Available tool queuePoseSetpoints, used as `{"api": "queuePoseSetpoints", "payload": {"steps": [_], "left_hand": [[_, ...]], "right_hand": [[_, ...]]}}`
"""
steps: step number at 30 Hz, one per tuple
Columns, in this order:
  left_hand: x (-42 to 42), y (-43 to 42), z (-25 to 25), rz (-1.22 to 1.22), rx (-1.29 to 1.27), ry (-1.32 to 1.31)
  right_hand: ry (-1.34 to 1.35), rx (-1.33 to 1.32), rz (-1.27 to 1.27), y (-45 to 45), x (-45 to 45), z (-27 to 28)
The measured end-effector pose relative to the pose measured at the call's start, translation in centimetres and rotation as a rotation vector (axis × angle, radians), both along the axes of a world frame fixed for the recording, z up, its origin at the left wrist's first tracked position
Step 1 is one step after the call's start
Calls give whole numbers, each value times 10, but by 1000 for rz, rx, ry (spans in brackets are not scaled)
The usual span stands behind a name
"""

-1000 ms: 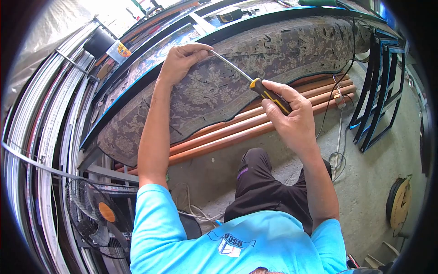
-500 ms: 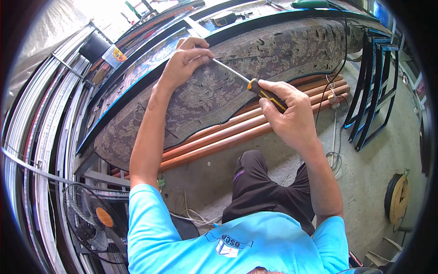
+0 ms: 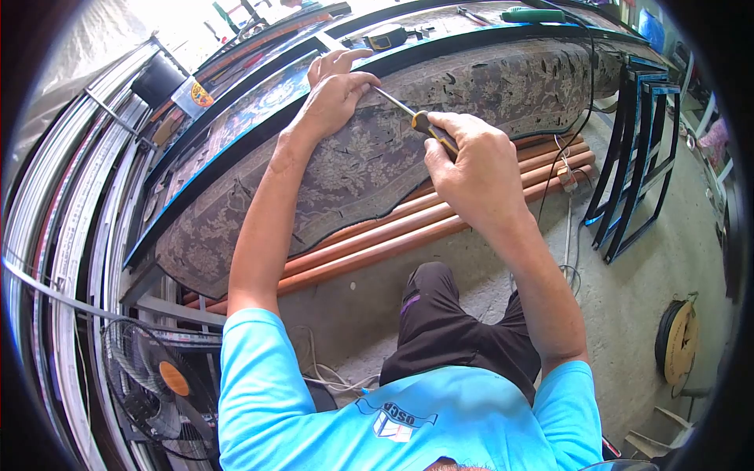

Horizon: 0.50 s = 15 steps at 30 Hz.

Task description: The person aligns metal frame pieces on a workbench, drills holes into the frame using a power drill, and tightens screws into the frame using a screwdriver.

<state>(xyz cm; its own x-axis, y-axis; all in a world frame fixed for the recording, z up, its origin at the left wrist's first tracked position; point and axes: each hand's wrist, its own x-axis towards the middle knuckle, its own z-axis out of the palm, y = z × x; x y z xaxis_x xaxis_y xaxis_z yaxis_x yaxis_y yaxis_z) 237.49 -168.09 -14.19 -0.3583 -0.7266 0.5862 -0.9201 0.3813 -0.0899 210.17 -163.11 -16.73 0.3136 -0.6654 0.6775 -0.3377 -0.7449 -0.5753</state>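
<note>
My right hand (image 3: pixel 475 169) is wrapped round the black-and-yellow handle of a screwdriver (image 3: pixel 397 102). The metal shaft slants up and left, its tip close to the thumb of my left hand (image 3: pixel 334 90). That hand is closed at the edge of a long black metal frame (image 3: pixel 448 45), thumb and fingers bent round the spot by the tip. Whatever they pinch there is too small or hidden to make out. A dark patterned carpet (image 3: pixel 353 157) hangs below the frame's near edge.
Brown pipes (image 3: pixel 377 243) lie under the carpet. Black frames (image 3: pixel 636 157) stand at right, near a wire spool (image 3: pixel 679 341). Long metal profiles (image 3: pixel 71 235) and a fan (image 3: pixel 157 385) are at left. On the bench lie a tape measure (image 3: pixel 385 37) and a green tool (image 3: pixel 532 14).
Both hands and the screwdriver have shifted. The right hand has moved left and up, and the left hand slightly right. The screwdriver is still in the right hand.
</note>
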Motion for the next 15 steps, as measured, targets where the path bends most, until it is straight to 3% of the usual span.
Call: {"api": "queuePoseSetpoints", "payload": {"steps": [6, 9, 15], "left_hand": [[2, -5, -5, 63, -64, -73], [4, -9, -6, 95, -32, 57], [7, -14, -8, 128, 54, 72]], "right_hand": [[26, -24, -28, -2, 10, 1], [45, 11, -28, -3, 15, 8], [79, -41, -30, -6, 22, 12]]}}
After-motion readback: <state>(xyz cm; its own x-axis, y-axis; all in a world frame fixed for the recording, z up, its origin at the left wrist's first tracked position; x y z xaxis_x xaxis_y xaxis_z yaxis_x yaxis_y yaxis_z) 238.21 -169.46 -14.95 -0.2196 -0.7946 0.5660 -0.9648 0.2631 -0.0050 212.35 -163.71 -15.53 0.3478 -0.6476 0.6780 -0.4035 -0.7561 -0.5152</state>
